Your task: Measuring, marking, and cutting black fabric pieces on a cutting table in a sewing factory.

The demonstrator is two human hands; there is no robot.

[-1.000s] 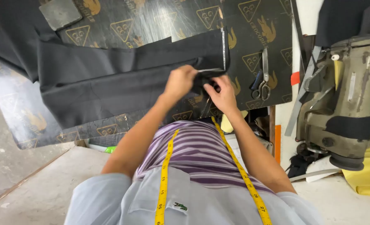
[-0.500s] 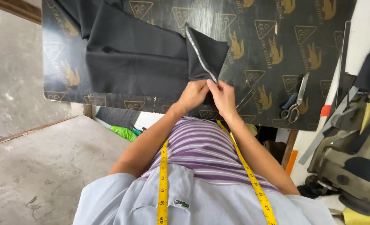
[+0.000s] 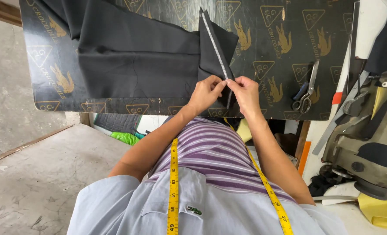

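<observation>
At the center of the frame, a person's left hand [image 3: 205, 92] and right hand [image 3: 245, 92] meet fingertip to fingertip, both pinching the lower end of a pale-edged seam strip [image 3: 214, 43] on a piece of black fabric [image 3: 137, 56]. The strip runs up from the hands toward the top center, where a folded flap of the cloth stands raised. The rest of the fabric lies flat across the upper left of a dark patterned table [image 3: 267, 26]. A pair of scissors [image 3: 306, 89] rests on the table at right, well apart from the hands. A yellow measuring tape [image 3: 174, 187] hangs around the person's neck in the lower center, and a sewing machine [image 3: 367, 143] sits at the right edge.
</observation>
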